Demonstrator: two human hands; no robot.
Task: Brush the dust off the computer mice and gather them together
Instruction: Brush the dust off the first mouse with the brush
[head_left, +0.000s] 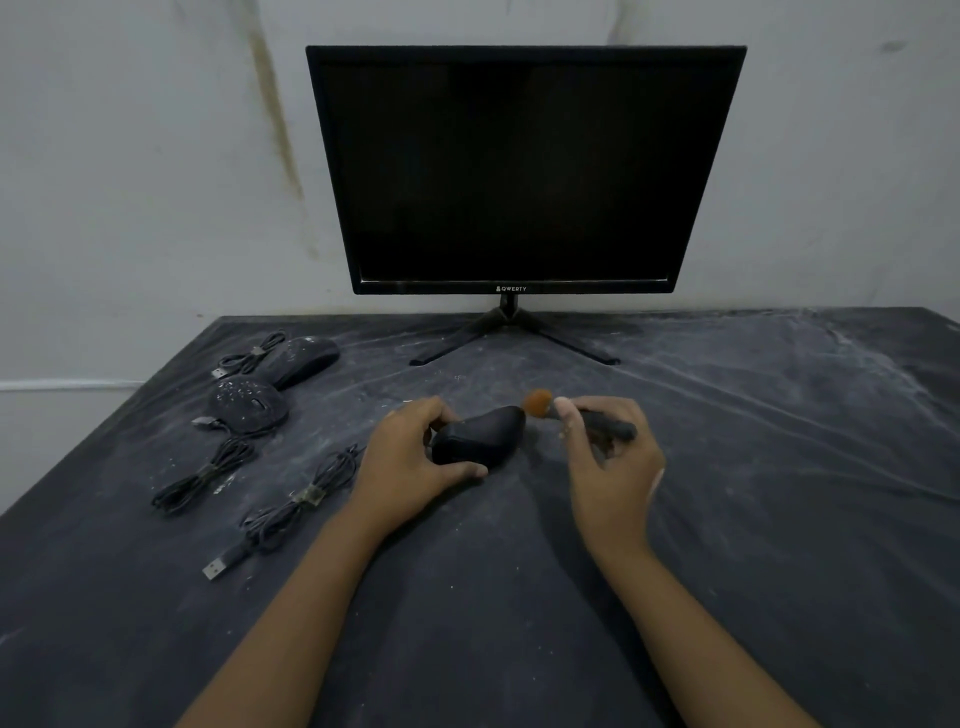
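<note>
Head view: a black mouse (480, 435) sits near the middle of the tabletop (727, 493), tipped so that its right end is raised. The left hand (410, 467) grips it from the left, fingers curled over the far side and thumb along the near side. The right hand (613, 473) pinches the dark handle of a brush (615, 428) between thumb and fingers. The brush's orange bristles (537, 402) meet the raised right end of the mouse.

Just left of the left hand a bundled cable (306, 493) lies, running toward the near left, and it ends in a USB plug (215, 567).

Toward the far left corner lie two more mice. One is a speckled mouse (248, 405), dotted with white dust, with its tied cable (202, 478) lying on the near side. The other is a farther mouse (306, 358), just beyond it, close or touching, with a small cable coil (249, 356) at its left.

White dust streaks the dark tabletop, thickest toward the far right corner.

A black monitor (519, 166), its screen dark, stands on splayed legs at the middle of the far edge. Behind it is a pale stained wall (130, 156).
</note>
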